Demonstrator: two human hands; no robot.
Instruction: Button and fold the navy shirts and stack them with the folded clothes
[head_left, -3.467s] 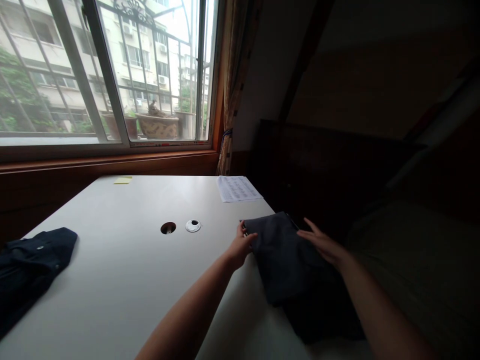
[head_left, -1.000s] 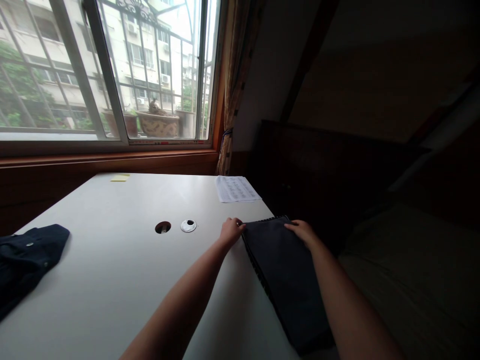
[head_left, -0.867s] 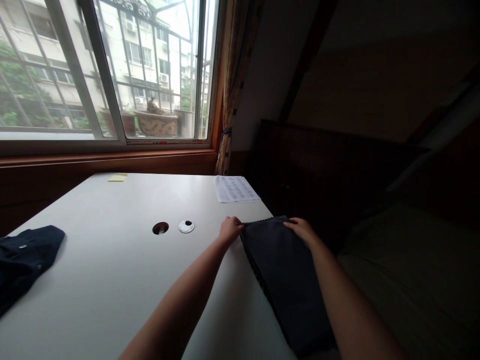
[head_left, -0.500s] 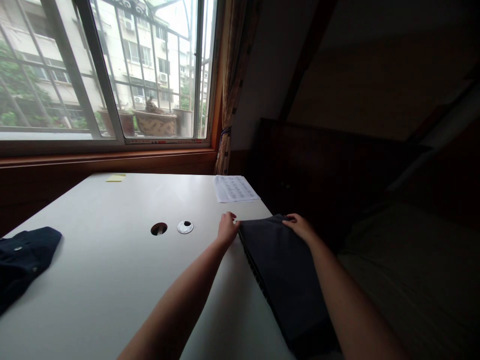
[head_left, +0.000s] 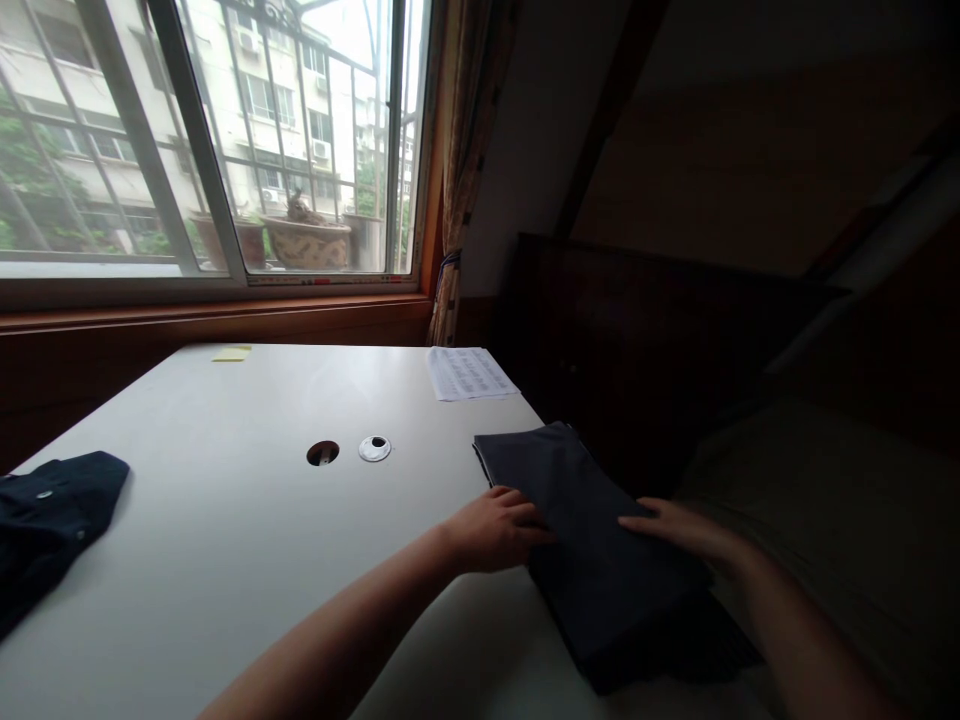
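Note:
A dark, folded cloth garment (head_left: 581,500) lies slantwise along the right side of a white table (head_left: 247,520); its exact kind is unclear. My left hand (head_left: 501,530) rests on its left edge, fingers loosely bent on top of the fabric and not visibly closed on it. Along the opposite edge, my right hand (head_left: 679,525) touches the cloth with thumb and fingers stretched out and apart. Lower down, the garment's near end is loose and deep in shadow.
Another dark blue garment (head_left: 64,525) with round buttons lies at the left edge. Printed sheets (head_left: 471,373) and a yellow note (head_left: 231,353) sit at the far side. A round hole (head_left: 323,454) and a metal ring (head_left: 375,448) break the tabletop. Beyond is a window (head_left: 300,140).
Both hands have left the garment's far corners and come nearer along its sides. The garment's near end has shifted, and a loose part shows at the right.

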